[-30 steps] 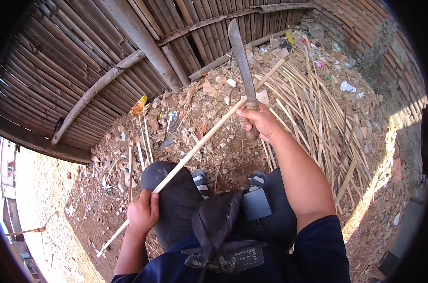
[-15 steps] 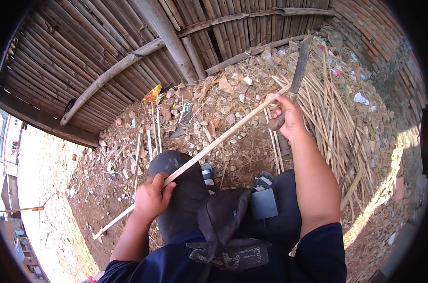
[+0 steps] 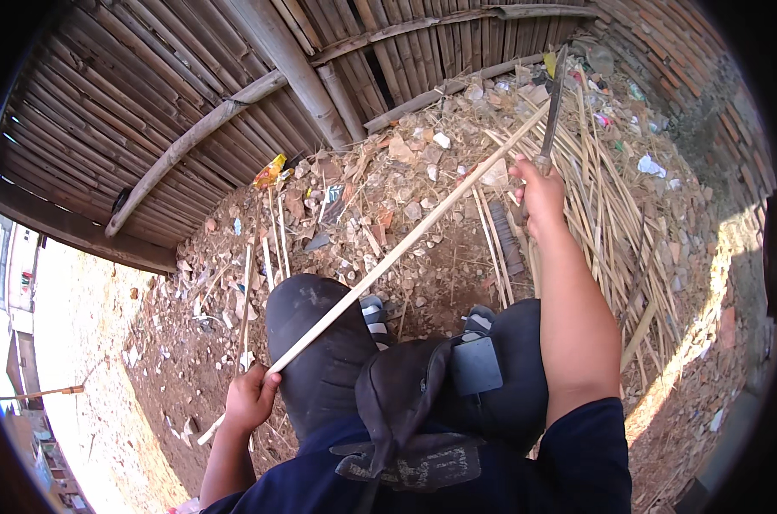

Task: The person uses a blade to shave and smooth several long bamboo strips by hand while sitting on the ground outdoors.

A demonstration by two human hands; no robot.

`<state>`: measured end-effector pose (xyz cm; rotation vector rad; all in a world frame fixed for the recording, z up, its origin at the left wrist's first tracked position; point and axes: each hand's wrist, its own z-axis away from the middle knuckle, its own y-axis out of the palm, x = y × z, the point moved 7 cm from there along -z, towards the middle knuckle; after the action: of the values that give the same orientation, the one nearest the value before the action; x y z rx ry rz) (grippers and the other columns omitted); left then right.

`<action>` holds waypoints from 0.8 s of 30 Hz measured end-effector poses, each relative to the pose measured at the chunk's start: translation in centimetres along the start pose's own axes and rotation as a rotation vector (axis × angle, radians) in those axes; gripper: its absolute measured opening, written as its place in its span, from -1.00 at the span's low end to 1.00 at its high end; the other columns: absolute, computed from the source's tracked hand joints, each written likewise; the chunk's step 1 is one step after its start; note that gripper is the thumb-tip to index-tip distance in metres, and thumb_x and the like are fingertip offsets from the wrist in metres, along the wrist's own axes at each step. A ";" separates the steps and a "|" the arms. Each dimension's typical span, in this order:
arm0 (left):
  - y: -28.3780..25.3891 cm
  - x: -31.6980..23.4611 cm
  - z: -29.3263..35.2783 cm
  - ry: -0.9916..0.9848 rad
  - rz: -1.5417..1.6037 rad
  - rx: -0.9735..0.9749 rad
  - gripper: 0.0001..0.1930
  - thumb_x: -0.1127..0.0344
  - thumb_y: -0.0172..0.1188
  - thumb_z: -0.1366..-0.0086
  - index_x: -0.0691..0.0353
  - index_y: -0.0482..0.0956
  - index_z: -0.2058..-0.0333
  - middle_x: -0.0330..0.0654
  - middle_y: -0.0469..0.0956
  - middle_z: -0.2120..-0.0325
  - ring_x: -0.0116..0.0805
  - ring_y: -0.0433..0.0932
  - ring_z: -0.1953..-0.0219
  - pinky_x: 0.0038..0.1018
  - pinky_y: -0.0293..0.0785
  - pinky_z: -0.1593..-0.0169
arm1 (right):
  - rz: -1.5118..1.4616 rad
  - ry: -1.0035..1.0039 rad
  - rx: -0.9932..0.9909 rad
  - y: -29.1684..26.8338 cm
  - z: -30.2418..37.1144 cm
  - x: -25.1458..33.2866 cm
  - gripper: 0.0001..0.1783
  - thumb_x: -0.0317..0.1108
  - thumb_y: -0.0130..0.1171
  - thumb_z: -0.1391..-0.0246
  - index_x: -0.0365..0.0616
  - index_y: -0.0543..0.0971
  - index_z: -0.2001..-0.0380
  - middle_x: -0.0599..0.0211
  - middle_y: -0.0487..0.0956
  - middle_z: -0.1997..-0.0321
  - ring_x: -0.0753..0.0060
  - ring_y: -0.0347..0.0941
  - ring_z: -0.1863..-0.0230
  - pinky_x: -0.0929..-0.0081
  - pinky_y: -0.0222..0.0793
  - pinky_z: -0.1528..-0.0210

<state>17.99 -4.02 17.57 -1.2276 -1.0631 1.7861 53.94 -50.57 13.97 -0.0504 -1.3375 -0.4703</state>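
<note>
My left hand (image 3: 250, 399) is closed round a long pale bamboo strip (image 3: 406, 244) near its lower end, beside my left knee. The strip slants up to the right past my knee. My right hand (image 3: 543, 195) grips a machete (image 3: 555, 111) by its handle, mostly hidden in the fingers. The dark blade points up and away, its edge-on side showing. The strip's far end lies against or just beside the blade; whether they touch I cannot tell. My right fingers are apart from the strip.
A pile of split bamboo strips (image 3: 607, 231) lies on the right. Near my feet is a dark ridged rod (image 3: 507, 238). Stones and litter cover the ground. A bamboo wall (image 3: 183, 94) stands ahead, a brick wall (image 3: 688, 68) at the right. A yellow wrapper (image 3: 270, 171) lies by the bamboo wall.
My left hand has moved down and left with the strip, which slants more steeply. My right hand has shifted slightly up and right with the machete, and its fingers have come off the strip.
</note>
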 end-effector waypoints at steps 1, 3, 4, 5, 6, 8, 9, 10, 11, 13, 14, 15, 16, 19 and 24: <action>0.3 0.0 -0.1 -0.010 0.007 -0.009 -0.55 0.00 0.16 -0.44 0.27 0.42 0.48 0.08 0.50 0.67 0.22 0.56 0.53 -0.06 0.43 0.44 | 0.154 -0.044 -0.003 -0.1 0.4 0.6 -0.75 -0.27 0.36 -0.16 -0.17 0.55 0.24 0.39 0.57 0.43 0.62 0.37 0.59 0.53 0.31 0.53; 0.4 -0.8 -0.4 0.001 0.027 -0.032 -0.58 0.02 0.15 -0.45 0.27 0.44 0.44 0.07 0.50 0.67 0.20 0.56 0.54 -0.07 0.43 0.43 | 0.405 -0.157 0.012 0.0 0.6 1.0 -0.72 -0.22 0.37 -0.15 -0.18 0.59 0.21 0.39 0.57 0.48 0.59 0.41 0.57 0.46 0.37 0.50; 0.5 -1.1 -0.5 0.010 0.030 -0.030 -0.58 0.02 0.15 -0.45 0.27 0.44 0.44 0.07 0.50 0.67 0.20 0.56 0.54 -0.07 0.43 0.43 | 0.543 -0.189 0.118 0.4 0.6 0.9 -0.70 -0.20 0.38 -0.12 -0.18 0.61 0.21 0.28 0.62 0.45 0.40 0.52 0.51 0.36 0.44 0.38; 0.4 -1.4 -0.7 0.021 0.022 -0.048 -0.59 0.03 0.14 -0.46 0.27 0.46 0.43 0.06 0.51 0.66 0.19 0.56 0.54 -0.08 0.43 0.43 | 0.669 -0.338 0.188 1.0 0.9 0.8 -0.68 -0.20 0.37 -0.10 -0.19 0.62 0.19 0.21 0.64 0.42 0.28 0.58 0.42 0.30 0.48 0.30; 0.4 -1.6 -0.9 0.033 0.015 -0.065 -0.60 0.03 0.14 -0.46 0.27 0.47 0.42 0.05 0.52 0.66 0.18 0.57 0.54 -0.08 0.43 0.43 | 0.795 -0.487 0.258 2.0 1.7 0.6 -0.67 -0.21 0.36 -0.08 -0.19 0.62 0.17 0.15 0.67 0.38 0.16 0.64 0.32 0.23 0.51 0.21; 0.4 -1.1 -0.5 0.014 0.016 -0.091 -0.62 0.05 0.14 -0.46 0.26 0.48 0.41 0.05 0.52 0.65 0.17 0.57 0.54 -0.09 0.44 0.43 | 1.063 -0.427 0.410 5.4 5.1 0.9 -0.65 -0.20 0.35 -0.07 -0.17 0.63 0.13 0.11 0.68 0.33 0.07 0.64 0.23 0.17 0.52 0.14; 0.3 -0.9 -0.5 0.009 0.024 -0.113 -0.63 0.06 0.14 -0.46 0.26 0.49 0.40 0.04 0.53 0.64 0.15 0.58 0.54 -0.09 0.44 0.43 | 1.337 -0.361 0.547 6.3 6.4 0.3 -0.62 -0.20 0.34 -0.05 -0.15 0.64 0.09 0.07 0.69 0.27 -0.02 0.64 0.13 0.11 0.53 0.07; 0.5 -0.7 -0.5 0.011 0.022 -0.107 -0.63 0.06 0.14 -0.46 0.26 0.49 0.40 0.04 0.53 0.64 0.15 0.58 0.54 -0.09 0.44 0.43 | 1.337 -0.354 0.545 6.2 6.3 0.1 -0.62 -0.20 0.34 -0.05 -0.15 0.64 0.09 0.07 0.69 0.27 -0.02 0.64 0.13 0.11 0.53 0.07; 0.4 -0.6 -0.5 0.030 0.038 -0.149 -0.64 0.07 0.14 -0.46 0.26 0.49 0.41 0.04 0.53 0.64 0.15 0.58 0.54 -0.10 0.45 0.43 | 1.384 -0.364 0.600 6.4 6.3 -0.6 -0.59 -0.20 0.33 -0.04 -0.13 0.63 0.05 0.06 0.70 0.24 -0.03 0.64 0.12 0.09 0.53 0.05; 0.6 -0.3 -0.4 0.048 0.055 -0.184 -0.64 0.08 0.14 -0.46 0.26 0.49 0.41 0.04 0.53 0.63 0.15 0.58 0.53 -0.11 0.45 0.43 | 1.398 -0.345 0.629 6.1 4.8 -2.4 -0.51 -0.21 0.32 -0.04 -0.11 0.62 -0.06 0.01 0.69 0.18 -0.05 0.64 0.10 0.08 0.54 0.01; 0.7 -0.3 -0.6 0.060 0.052 -0.195 -0.64 0.09 0.14 -0.46 0.26 0.49 0.41 0.04 0.53 0.64 0.15 0.58 0.54 -0.12 0.45 0.43 | 1.404 -0.351 0.622 5.7 4.2 -2.6 -0.51 -0.21 0.32 -0.04 -0.11 0.62 -0.06 0.01 0.69 0.18 -0.05 0.64 0.10 0.08 0.54 0.01; 0.8 -0.3 -0.8 0.072 0.050 -0.205 -0.65 0.09 0.14 -0.46 0.25 0.49 0.42 0.04 0.53 0.64 0.14 0.58 0.54 -0.13 0.45 0.43 | 1.363 -0.355 0.566 5.1 3.5 -2.2 -0.49 -0.21 0.33 -0.04 -0.11 0.61 -0.08 0.00 0.69 0.18 -0.05 0.63 0.10 0.07 0.54 0.01; 0.8 -0.3 -0.8 0.071 0.051 -0.207 -0.65 0.09 0.14 -0.46 0.25 0.49 0.42 0.04 0.53 0.64 0.14 0.58 0.54 -0.13 0.45 0.43 | 1.317 -0.355 0.519 5.1 3.5 -1.7 -0.47 -0.21 0.33 -0.04 -0.11 0.60 -0.10 -0.01 0.68 0.18 -0.05 0.63 0.10 0.07 0.54 0.01; 0.9 -0.3 -0.9 0.084 0.028 -0.191 -0.65 0.11 0.14 -0.47 0.25 0.49 0.43 0.04 0.52 0.64 0.14 0.57 0.55 -0.14 0.44 0.45 | 1.330 -0.439 0.489 5.9 5.3 -0.7 -0.51 -0.22 0.34 -0.02 -0.12 0.61 -0.05 -0.06 0.68 0.21 -0.11 0.62 0.14 0.08 0.53 0.07; 2.0 1.3 -1.2 0.095 0.088 -0.203 -0.65 0.14 0.16 -0.45 0.25 0.46 0.46 0.03 0.49 0.67 0.12 0.54 0.59 -0.16 0.40 0.48 | 1.428 -0.481 0.636 6.2 5.7 -1.0 -0.61 -0.23 0.32 -0.01 -0.07 0.64 0.05 -0.01 0.69 0.22 -0.10 0.62 0.13 0.07 0.53 0.07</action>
<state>18.49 -3.41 14.99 -1.4874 -1.1731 1.6983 50.74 -42.92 15.85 -0.5678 -1.5015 1.2290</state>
